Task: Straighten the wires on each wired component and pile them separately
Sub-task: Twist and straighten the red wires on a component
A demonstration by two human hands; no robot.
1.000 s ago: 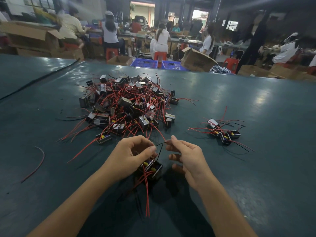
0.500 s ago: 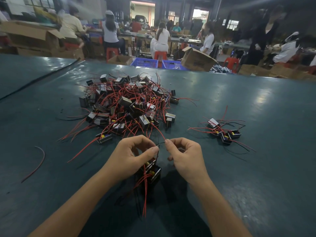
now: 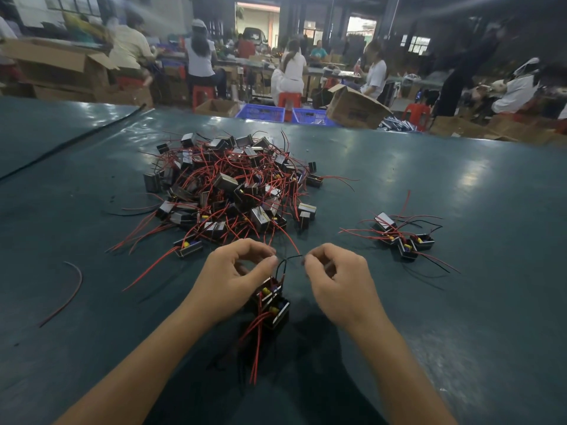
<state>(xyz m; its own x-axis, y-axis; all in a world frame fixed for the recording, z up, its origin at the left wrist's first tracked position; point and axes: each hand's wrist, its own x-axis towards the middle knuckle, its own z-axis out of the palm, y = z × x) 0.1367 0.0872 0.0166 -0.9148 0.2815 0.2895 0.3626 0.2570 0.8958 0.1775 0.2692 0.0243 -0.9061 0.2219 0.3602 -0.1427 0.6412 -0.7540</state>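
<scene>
A big tangled heap of black box components with red wires (image 3: pixel 233 191) lies in the middle of the green table (image 3: pixel 460 317). A small separate pile (image 3: pixel 402 237) sits to the right. Between my hands, two black components (image 3: pixel 273 305) with yellow parts hang or rest just above the table, red wires trailing toward me. My left hand (image 3: pixel 236 277) holds the components and pinches a thin black wire (image 3: pixel 287 260) at its base. My right hand (image 3: pixel 340 280) pinches the other end of that wire, which is stretched between both hands.
A loose red wire (image 3: pixel 69 289) lies on the table at the left. A black cable (image 3: pixel 70 142) runs along the far left edge. Beyond the table are cardboard boxes (image 3: pixel 352 107), blue crates (image 3: pixel 260 112) and several seated people.
My right hand has drawn away to the right, pulling the black wire out between the two hands. The left hand stays on the components.
</scene>
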